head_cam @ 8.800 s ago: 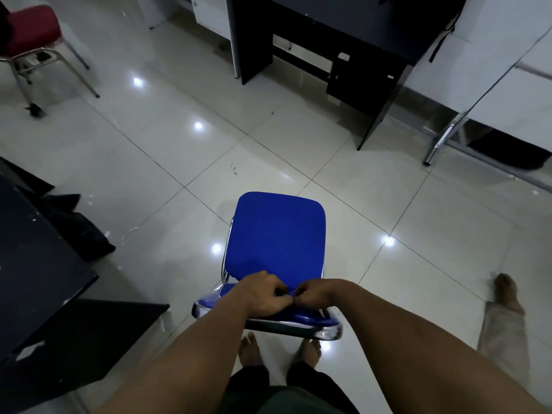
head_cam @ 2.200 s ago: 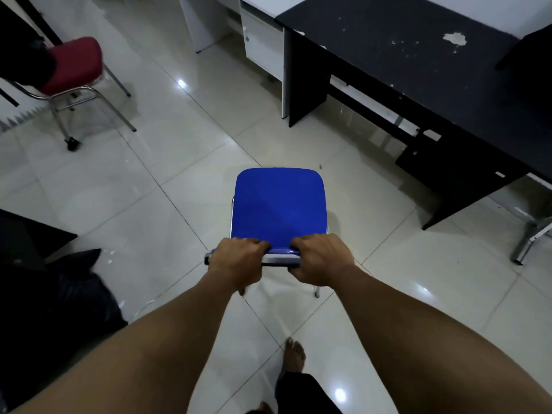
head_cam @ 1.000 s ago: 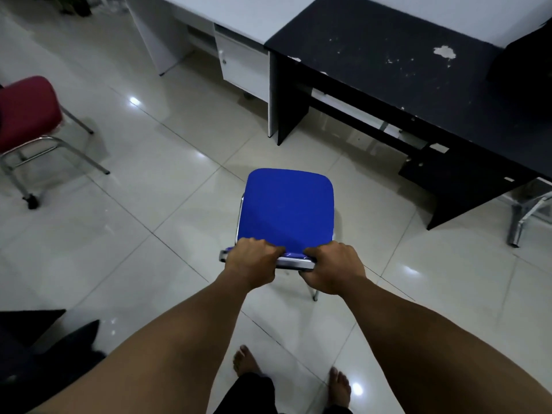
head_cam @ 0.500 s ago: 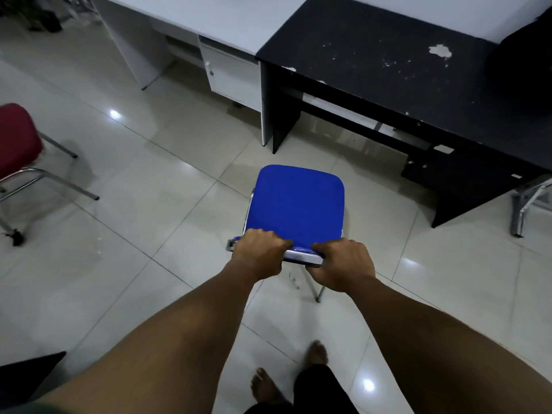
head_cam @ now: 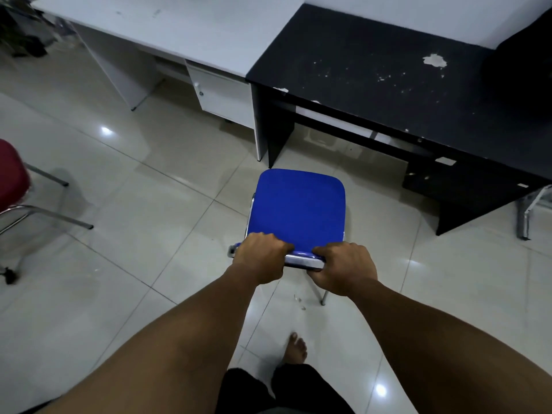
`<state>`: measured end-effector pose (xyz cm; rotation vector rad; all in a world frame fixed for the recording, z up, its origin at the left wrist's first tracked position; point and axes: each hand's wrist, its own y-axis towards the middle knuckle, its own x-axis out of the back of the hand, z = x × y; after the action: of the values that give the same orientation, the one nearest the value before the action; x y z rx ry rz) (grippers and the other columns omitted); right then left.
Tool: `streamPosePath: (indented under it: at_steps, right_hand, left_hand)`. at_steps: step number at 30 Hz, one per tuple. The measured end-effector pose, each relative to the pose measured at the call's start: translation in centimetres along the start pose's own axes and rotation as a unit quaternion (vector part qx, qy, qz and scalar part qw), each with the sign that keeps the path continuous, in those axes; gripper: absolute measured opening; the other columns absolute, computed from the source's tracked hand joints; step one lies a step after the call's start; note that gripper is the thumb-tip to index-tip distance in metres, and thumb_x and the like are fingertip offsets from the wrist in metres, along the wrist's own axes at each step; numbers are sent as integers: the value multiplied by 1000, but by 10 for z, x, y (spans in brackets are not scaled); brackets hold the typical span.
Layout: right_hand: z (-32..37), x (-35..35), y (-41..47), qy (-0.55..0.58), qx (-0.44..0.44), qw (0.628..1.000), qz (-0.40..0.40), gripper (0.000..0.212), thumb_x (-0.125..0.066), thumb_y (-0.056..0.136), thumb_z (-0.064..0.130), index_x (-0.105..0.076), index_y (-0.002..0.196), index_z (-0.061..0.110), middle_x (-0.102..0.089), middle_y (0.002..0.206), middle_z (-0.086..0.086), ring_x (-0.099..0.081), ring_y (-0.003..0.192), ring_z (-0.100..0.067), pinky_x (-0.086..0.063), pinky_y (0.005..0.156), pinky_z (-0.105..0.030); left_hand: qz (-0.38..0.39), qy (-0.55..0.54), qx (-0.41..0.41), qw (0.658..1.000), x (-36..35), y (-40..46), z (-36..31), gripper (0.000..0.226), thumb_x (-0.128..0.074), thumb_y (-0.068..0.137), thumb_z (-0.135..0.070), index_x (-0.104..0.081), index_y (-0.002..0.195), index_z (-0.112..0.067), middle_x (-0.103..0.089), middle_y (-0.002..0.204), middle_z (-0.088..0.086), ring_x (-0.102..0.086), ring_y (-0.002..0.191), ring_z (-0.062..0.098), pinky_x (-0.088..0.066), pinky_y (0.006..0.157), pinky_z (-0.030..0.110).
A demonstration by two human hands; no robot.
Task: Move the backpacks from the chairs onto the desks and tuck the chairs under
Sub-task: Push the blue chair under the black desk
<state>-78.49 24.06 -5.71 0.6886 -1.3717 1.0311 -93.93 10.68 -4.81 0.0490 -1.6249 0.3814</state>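
A blue padded chair (head_cam: 298, 207) with a chrome frame stands on the tiled floor, its seat empty and its front edge just short of the black desk (head_cam: 373, 76). My left hand (head_cam: 260, 256) grips the left end of the chair's backrest top. My right hand (head_cam: 343, 268) grips the right end. A dark backpack (head_cam: 519, 70) lies at the far right of the black desk, cut off by the frame edge. The desk's knee space opens right behind the chair.
A white desk (head_cam: 179, 25) with a drawer unit (head_cam: 222, 97) adjoins the black desk on the left. A red chair (head_cam: 12, 180) with chrome legs stands at the left edge. Chrome legs of another piece (head_cam: 528, 210) show at the right. My bare foot (head_cam: 295, 349) is on the floor.
I have walked forward with the blue chair, both hands on its backrest; it now sits closer to the black desk's opening. The red chair has slid further left in view.
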Motion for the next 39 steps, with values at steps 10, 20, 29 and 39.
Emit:
streamPosePath:
  at_steps: [10,20,29,39]
  right_hand:
    - [5,8,44,36,-32,999,11,51,-45,83,66,-70,111,32,-72,85,9,-64,72,-15,-52,65,-26]
    - [24,17,120,37,-85,995,-36,45,-52,82,62,-73,104,30,-70,74,8,-60,61,-17,-53,59,-27]
    - [-3,36,178,23,-118,992,-28,48,-51,81,65,-73,108,33,-73,86,8,-66,72,-17,-55,65,-30]
    - [-35,38,222,24,-146,989,-33,61,-36,76,72,-73,106,34,-74,85,9,-66,69,-15,-56,64,-31]
  left_hand:
    - [10,10,-46,999,4,41,44,33,-58,90,-37,-58,122,-31,-70,96,-1,-66,82,21,-54,73,33]
    - [15,23,-97,995,24,107,121,27,-58,88,-40,-61,113,-30,-70,90,-4,-65,76,19,-51,68,30]
    - [16,14,-110,994,44,172,144,28,-56,87,-29,-58,114,-30,-67,94,-4,-62,78,21,-43,66,32]
    - [18,3,-128,992,54,228,158,24,-56,89,-33,-58,113,-28,-65,84,-2,-53,67,18,-42,62,31]
